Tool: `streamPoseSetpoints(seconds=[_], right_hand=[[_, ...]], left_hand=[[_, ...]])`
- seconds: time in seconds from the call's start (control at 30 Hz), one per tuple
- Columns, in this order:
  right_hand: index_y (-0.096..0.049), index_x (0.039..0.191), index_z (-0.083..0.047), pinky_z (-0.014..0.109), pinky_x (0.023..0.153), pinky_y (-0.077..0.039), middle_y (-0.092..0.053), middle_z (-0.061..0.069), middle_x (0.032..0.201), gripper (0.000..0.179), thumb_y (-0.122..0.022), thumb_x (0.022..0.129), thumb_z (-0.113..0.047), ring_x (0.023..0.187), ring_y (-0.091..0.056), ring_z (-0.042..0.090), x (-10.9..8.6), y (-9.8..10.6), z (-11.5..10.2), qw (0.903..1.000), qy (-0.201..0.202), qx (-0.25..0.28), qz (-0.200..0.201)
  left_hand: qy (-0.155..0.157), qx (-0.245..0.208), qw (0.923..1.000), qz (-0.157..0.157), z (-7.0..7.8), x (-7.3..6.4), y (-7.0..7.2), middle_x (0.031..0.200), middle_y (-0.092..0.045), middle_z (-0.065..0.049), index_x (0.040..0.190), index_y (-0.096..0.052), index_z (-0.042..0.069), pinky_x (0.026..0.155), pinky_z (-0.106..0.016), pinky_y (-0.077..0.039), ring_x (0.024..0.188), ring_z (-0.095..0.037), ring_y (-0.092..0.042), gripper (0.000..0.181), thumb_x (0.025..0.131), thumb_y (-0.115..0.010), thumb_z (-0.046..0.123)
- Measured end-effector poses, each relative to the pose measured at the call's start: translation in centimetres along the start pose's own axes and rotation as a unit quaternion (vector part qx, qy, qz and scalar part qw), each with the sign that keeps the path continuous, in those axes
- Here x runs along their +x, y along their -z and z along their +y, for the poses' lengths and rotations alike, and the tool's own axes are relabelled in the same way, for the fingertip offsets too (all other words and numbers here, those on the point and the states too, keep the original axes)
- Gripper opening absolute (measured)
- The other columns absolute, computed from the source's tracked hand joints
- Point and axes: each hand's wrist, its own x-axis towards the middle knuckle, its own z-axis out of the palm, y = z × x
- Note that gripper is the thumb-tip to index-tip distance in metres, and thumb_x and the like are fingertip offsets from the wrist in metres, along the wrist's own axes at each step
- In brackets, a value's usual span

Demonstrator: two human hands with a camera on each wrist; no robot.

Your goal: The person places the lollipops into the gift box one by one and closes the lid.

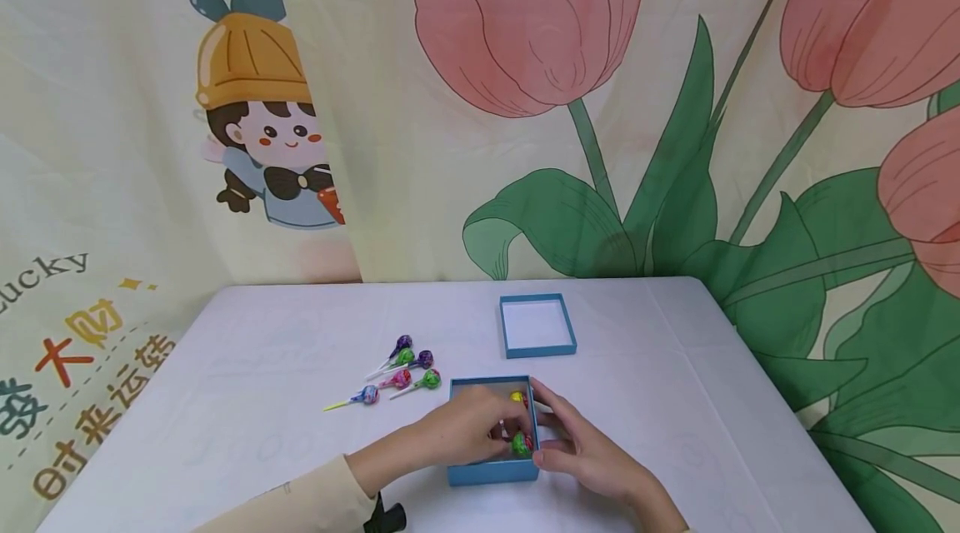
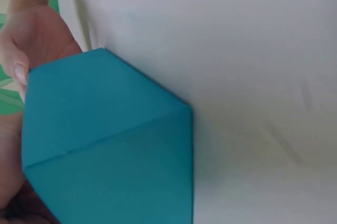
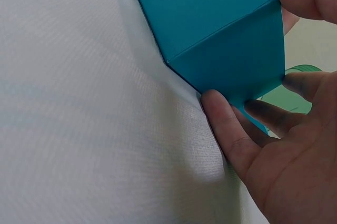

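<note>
The left hand has bent fingers inside the blue box, just left of a green-wrapped candy; their grip cannot be determined. The right hand grips the box's right side.

a blue box stands upright, open-topped; inside, a green-wrapped sweet lies toward four o'clock, a yellow-wrapped sweet toward two.
</note>
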Motion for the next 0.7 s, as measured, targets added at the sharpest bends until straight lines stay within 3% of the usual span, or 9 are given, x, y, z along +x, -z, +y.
streamPoseSetpoints(seconds=[0.7], right_hand=[[-0.021,0.170,-0.034,0.047,0.114,-0.049,-0.021,0.012,0.176,0.088,-0.071,0.099,-0.040,0.152,-0.041,0.039,0.02,-0.17,-0.34,1.0000,0.004,-0.004,0.001]], left_hand=[[-0.026,0.011,0.9995,-0.016,-0.40,0.60,-0.95,0.082,-0.070,0.012,0.099,-0.076,0.018,0.068,-0.011,-0.052,0.073,0.004,-0.059,0.022,0.090,-0.083,-0.001]])
